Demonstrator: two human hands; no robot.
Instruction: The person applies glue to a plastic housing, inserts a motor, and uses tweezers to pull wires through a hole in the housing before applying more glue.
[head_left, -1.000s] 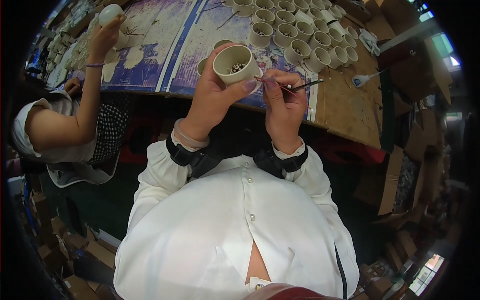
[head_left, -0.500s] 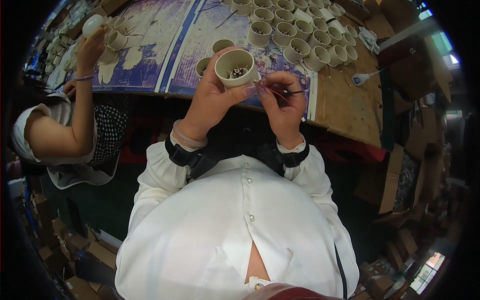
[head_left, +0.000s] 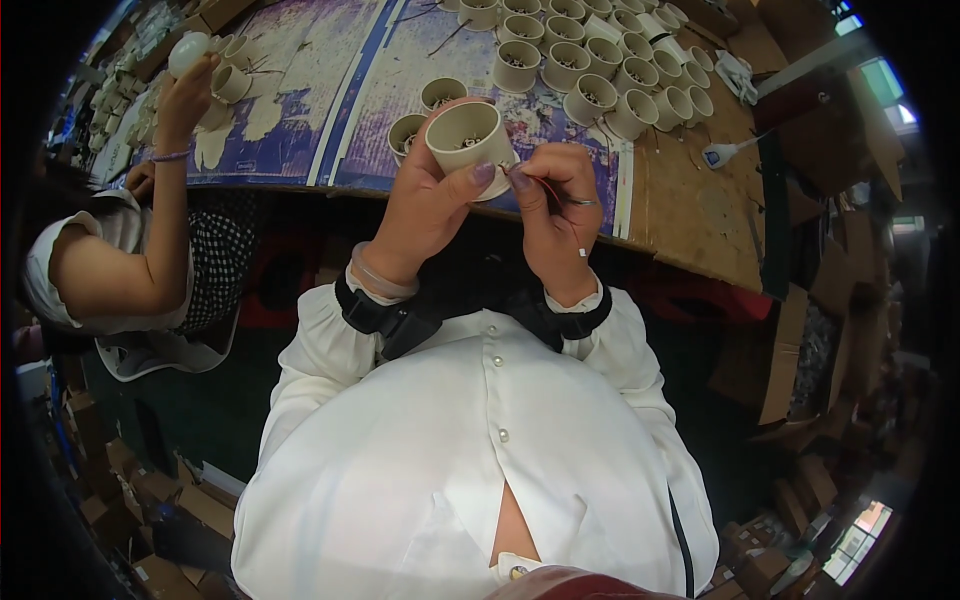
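Note:
A cream cylindrical cup (head_left: 458, 158) with small parts inside is gripped in my left hand (head_left: 425, 215), the thumb pressed along its near side. The cup is tilted, so its mouth shows. Beside its right edge, my right hand (head_left: 558, 220) pinches a thin red wire (head_left: 549, 188) between thumb and fingertips. A small white connector (head_left: 583, 252) hangs at the wire's lower end. Whether the wire's upper end is fixed to the cup is hidden by my fingers. Two similar cups, one a cream cup (head_left: 404, 136), stand on the table just behind.
Several cream cups (head_left: 567, 66) filled with small parts crowd the worktable (head_left: 690, 215) at the far right. A small white bottle (head_left: 718, 155) lies near the right edge. At left, a co-worker's hand (head_left: 185, 95) holds a white round bulb (head_left: 188, 52). Cardboard boxes (head_left: 785, 355) stand at right.
The cup has tipped and dropped slightly in my left hand. The red wire now bends down from my right fingers, its connector showing, and the dark strand beside it is out of sight.

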